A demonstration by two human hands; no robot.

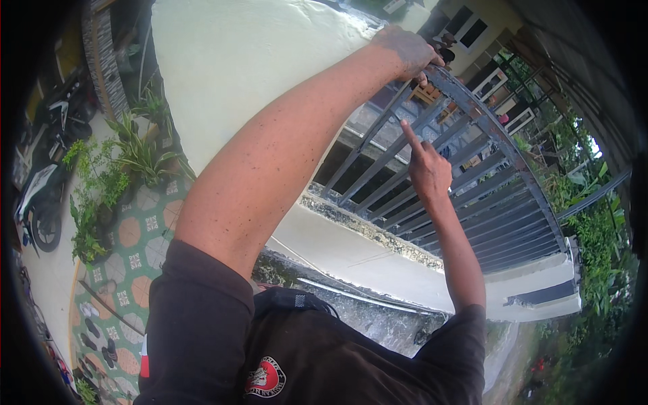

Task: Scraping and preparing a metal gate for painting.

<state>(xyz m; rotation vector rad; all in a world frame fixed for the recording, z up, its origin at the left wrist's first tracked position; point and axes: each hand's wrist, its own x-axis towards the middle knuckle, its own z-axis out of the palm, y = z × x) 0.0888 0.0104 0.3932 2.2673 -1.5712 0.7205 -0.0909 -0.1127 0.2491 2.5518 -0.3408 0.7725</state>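
Railing of flat grey metal bars (496, 192) stands on a pale plastered ledge (351, 233), right of a smooth cream-painted wall (256, 74); the left hand (405, 52) lies over its upper end with fingers bent, though a firm grip cannot be confirmed. The right hand (430, 169) extends its index finger toward the bars, other fingers folded, contact unverified; good practice calls for a steady left hand and fingertips clear of rough edges. Leftward, green-and-orange patterned floor tiles (131, 229) adjoin leafy green plants (142, 156), dark footwear (109, 352) and a black-and-white motorcycle (42, 181).
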